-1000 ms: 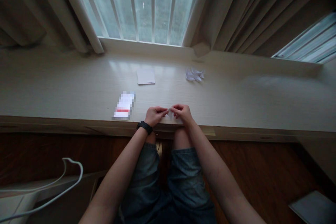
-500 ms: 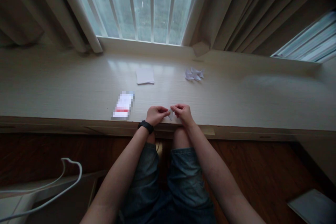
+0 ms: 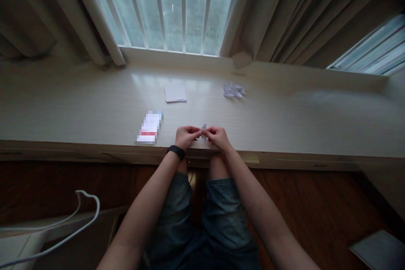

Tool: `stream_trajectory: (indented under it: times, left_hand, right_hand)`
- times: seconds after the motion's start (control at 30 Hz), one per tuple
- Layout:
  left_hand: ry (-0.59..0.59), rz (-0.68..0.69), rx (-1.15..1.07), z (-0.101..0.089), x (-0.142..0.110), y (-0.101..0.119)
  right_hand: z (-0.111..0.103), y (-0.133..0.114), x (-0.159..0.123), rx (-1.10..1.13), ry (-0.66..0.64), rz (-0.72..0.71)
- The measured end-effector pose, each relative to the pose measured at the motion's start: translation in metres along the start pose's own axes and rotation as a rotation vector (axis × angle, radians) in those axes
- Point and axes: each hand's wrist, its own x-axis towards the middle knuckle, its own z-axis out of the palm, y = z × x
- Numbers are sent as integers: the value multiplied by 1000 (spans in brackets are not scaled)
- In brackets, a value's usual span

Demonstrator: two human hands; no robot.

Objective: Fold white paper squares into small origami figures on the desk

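Head view: held a small folded paper [image 3: 203, 127] in both hands, low at the front edge of the counter [image 3: 284, 122]. Pinched it from the left between thumb and fingers of the left hand [image 3: 186, 136], closed down to the thickness of the paper. Pinched it from the right likewise with the right hand [image 3: 218, 136], fingertips nearly meeting those opposite. Noted one pointed corner projecting upward between the fingertips; could not make out the folds for certain at this size.

Saw a stack of white sheets [image 3: 176, 92] lying farther back on the counter, slightly left of the hands. Found a cluster of folded white pieces [image 3: 234, 90] farther back to the right, well apart from the stack. Recorded a pixelated bright rectangle [image 3: 149, 127] with a red band, left of the left hand. Observed a black wristband [image 3: 176, 152] on the left wrist.
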Motion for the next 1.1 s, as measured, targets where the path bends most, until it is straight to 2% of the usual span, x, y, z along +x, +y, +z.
stream_trajectory:
  times: [0.07,0.17,0.27,0.43,0.63,0.87,1.1]
  left_hand:
    - [-1,-9,-8,0,-1,2]
    - [-75,-12,-6,-2,-2,5]
    - [-134,21,64,-3,1,6]
    - [-65,153,268,1,14,1]
    - [48,127,158,3,19,-1]
    - [92,127,118,6,18,-1]
    - [80,101,43,-9,19,-3]
  right_hand:
    - [0,2,1,-20,15,-17]
    - [-1,5,2,-34,62,-28]
    - [-1,5,2,-79,36,-68]
    - [-3,-1,-1,-200,-68,-128]
    - [-4,-5,-1,-206,-172,-91]
    - [-2,-4,-1,-225,-105,-113]
    - [-2,2,1,-296,-30,-116]
